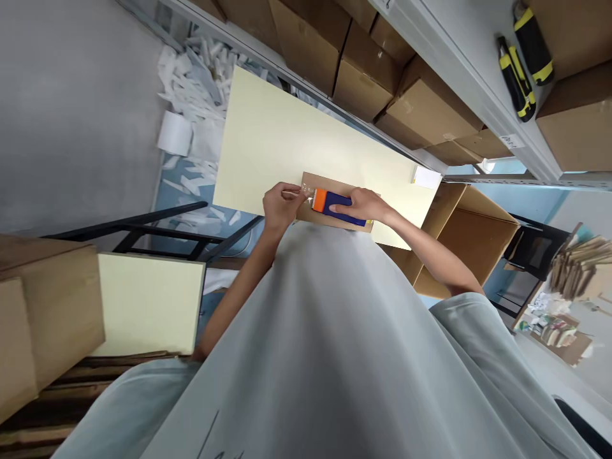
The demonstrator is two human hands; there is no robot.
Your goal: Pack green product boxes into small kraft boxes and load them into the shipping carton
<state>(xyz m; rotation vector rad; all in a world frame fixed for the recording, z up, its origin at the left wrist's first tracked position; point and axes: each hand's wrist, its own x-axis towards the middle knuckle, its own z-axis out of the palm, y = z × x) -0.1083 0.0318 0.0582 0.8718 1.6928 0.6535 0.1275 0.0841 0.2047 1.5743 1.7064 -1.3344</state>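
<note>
Nothing I can see gives a brand. A small white sticker [512, 141] on the shelf [461, 41] carries dark print too small to read from here, and a second sticker [385, 5] is cut off at the top. On the pale shirt [335, 319] a few dark handwritten-looking strokes run off the bottom edge, so no word comes out of them. A little white box [427, 176] at the far right of the cream table [287, 134] shows no legible lettering.

The right hand [366, 203] covers part of the tape dispenser [331, 201], and any marking under the palm is hidden. The shirt front blocks the table's near edge, and the brown cardboard [318, 179] shows only as strips around the dispenser. Whether the dispenser presses on it or is held just above, I can't tell.

The dispenser is over the cardboard, near the table's close side, its orange end pointing left. The right fingers are wrapped over its dark blue body, thumb along the near side. The left hand [280, 205] is just beyond the orange end, thumb and fingertips pinched together on a crinkled bit of clear tape [307, 190]; glare blurs exactly where that tape meets the dispenser.
</note>
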